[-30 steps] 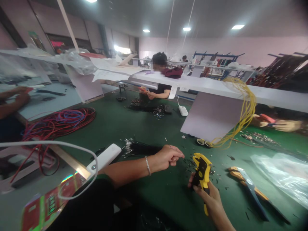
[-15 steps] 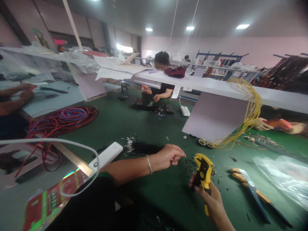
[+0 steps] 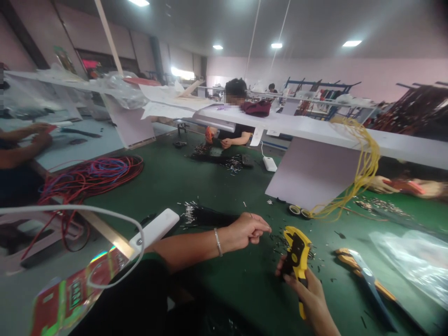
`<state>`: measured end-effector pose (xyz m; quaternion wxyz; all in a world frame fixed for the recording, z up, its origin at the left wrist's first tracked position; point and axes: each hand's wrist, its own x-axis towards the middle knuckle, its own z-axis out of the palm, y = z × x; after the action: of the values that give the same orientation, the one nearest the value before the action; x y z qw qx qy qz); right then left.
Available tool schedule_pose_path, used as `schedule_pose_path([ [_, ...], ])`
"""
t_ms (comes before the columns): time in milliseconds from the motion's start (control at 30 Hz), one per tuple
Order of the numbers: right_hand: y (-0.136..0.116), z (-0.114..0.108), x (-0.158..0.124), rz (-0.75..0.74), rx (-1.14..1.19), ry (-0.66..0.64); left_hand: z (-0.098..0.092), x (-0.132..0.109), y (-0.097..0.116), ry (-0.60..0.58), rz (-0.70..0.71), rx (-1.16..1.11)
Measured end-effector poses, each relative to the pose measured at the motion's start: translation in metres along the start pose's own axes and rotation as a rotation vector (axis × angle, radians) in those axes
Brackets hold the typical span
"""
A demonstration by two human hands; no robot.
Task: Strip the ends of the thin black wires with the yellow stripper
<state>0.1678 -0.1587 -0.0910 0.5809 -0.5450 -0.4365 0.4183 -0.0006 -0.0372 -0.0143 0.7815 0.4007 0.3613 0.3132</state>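
My right hand (image 3: 308, 291) grips a yellow and black wire stripper (image 3: 297, 252), its head pointing up and away from me. Left of the tool, my left hand (image 3: 250, 228) is closed in a pinch, fingertips pointing at the stripper's head but apart from it. Whatever sits in that pinch is too small to make out. Behind my left hand lies a bundle of black wires (image 3: 213, 216) with shiny metal ends at its left. Small dark scraps (image 3: 278, 241) are scattered on the green tabletop (image 3: 224, 186) around the stripper.
A second orange and dark-handled tool (image 3: 366, 275) and a clear plastic bag (image 3: 418, 261) lie at right. At left are a white power bank (image 3: 157, 228) with a cable and coiled red and blue wires (image 3: 101, 172). Yellow wires (image 3: 367, 158) hang from the shelf (image 3: 315, 123). Co-workers sit around.
My hands and the stripper hold almost the same place; the view has shifted slightly. Across the table, a co-worker's hand has raised an orange tool.
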Motion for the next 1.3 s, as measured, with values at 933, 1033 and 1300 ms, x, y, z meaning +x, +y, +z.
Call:
schedule_pose_path([
  [933, -0.008, 0.004, -0.001, 0.003, 0.020, 0.008, 0.002, -0.003, -0.001, -0.019, 0.003, 0.040],
  [1033, -0.012, 0.005, 0.000, 0.002, 0.048, 0.002, 0.003, -0.003, 0.001, -0.045, 0.041, 0.068],
  [1300, -0.025, 0.000, 0.009, 0.045, 0.200, -0.006, 0.000, 0.005, 0.005, -0.135, 0.127, 0.158],
])
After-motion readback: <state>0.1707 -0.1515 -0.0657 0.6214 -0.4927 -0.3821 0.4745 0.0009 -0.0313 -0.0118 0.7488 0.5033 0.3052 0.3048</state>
